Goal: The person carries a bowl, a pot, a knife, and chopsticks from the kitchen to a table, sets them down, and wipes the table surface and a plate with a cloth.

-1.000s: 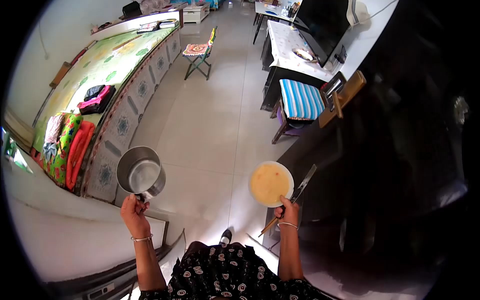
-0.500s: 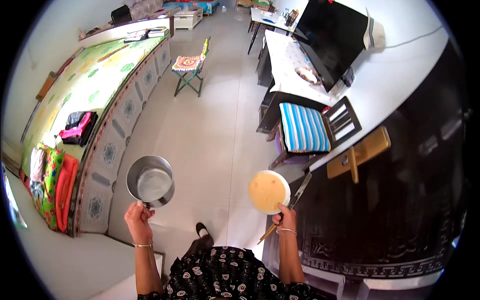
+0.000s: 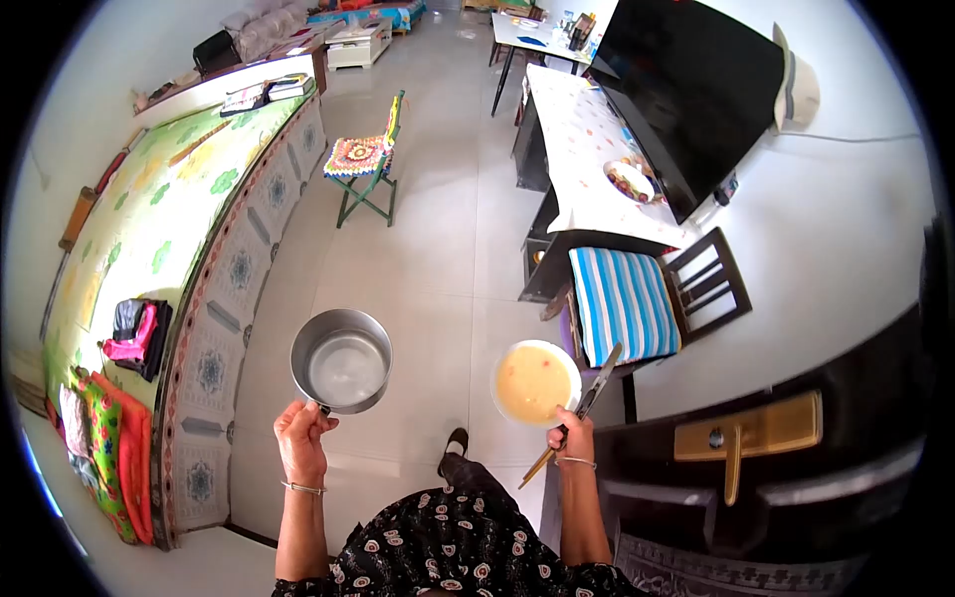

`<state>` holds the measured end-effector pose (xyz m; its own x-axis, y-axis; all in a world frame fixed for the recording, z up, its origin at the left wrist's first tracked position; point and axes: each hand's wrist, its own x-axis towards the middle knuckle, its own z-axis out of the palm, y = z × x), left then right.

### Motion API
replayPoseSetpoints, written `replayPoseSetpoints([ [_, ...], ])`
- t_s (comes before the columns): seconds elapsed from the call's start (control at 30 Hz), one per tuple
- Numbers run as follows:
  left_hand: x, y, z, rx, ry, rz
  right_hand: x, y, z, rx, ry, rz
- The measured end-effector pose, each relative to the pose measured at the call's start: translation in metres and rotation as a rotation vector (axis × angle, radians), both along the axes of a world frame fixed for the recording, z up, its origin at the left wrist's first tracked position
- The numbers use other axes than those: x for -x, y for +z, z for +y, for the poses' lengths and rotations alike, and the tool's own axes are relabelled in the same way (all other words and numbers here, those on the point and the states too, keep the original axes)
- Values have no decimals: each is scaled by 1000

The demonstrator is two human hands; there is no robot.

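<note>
In the head view my left hand is closed around the short handle of a round steel saucepan. Its inside looks bare and shiny. On the other side, my right hand grips the rim of a white bowl filled with a yellow-orange liquid. The same hand also holds a long metal tool, perhaps scissors or a knife, which points up to the right. A pair of wooden chopsticks sticks out below that hand. My fingers hide how these things lie together.
A dark door with a brass handle stands at the right. Beyond it are a chair with a striped cushion and a desk with a large television. A folding chair is ahead; a raised bed runs along the left.
I have moved forward into the room: the door has slid back and down in view, and the furniture looks nearer. The saucepan sits slightly further right; both hands keep their holds.
</note>
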<state>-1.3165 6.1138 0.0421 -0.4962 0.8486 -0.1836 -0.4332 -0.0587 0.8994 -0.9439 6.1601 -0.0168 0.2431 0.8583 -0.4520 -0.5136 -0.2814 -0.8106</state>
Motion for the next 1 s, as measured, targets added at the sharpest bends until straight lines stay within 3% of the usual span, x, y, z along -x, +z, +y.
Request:
replayPoseSetpoints([
  [0.33,-28,6,174,38,23,-35,-8,8,200,80,133,-15],
  [1.0,14,1,576,41,-222,-5,40,7,559,78,-16,12],
])
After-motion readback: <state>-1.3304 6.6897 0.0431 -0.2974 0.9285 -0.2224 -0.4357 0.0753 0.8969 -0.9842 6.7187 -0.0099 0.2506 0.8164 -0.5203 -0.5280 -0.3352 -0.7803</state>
